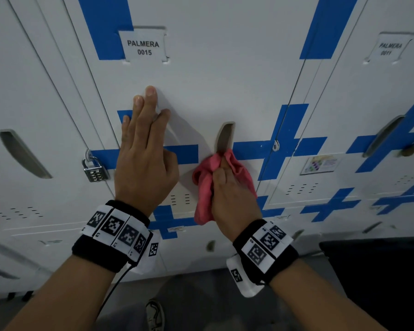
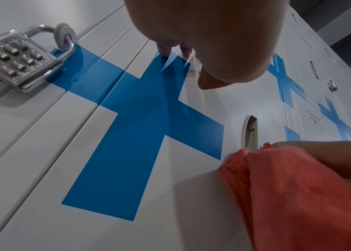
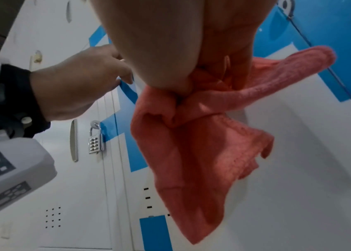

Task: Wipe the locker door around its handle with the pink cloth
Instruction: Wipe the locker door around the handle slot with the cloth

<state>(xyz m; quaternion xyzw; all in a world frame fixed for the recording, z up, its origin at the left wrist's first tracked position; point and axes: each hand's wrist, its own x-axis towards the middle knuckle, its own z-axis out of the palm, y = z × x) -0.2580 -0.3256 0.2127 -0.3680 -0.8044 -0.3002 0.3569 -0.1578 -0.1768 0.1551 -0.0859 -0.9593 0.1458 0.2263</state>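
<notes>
While the padlock hangs at the left edge of the locker door, the left hand lies flat on the white panel beside it, fingers straight and close together, holding nothing. That brace looks useful: it should keep the door from rattling under pressure, so it is best left planted there. Further right, the handle, a recessed slot, sits near the door's middle, and the pink cloth touches its lower end. The right hand grips the cloth bunched, fingers curled round the folds, with loose tails hanging below the fist. To wipe well, I judge the pad of cloth under the fingertips should press squarely on the panel and travel in a ring round the slot's rim, covering both sides and the top. The dangling tails could snag in the recess, so gathering them tighter would probably help.
</notes>
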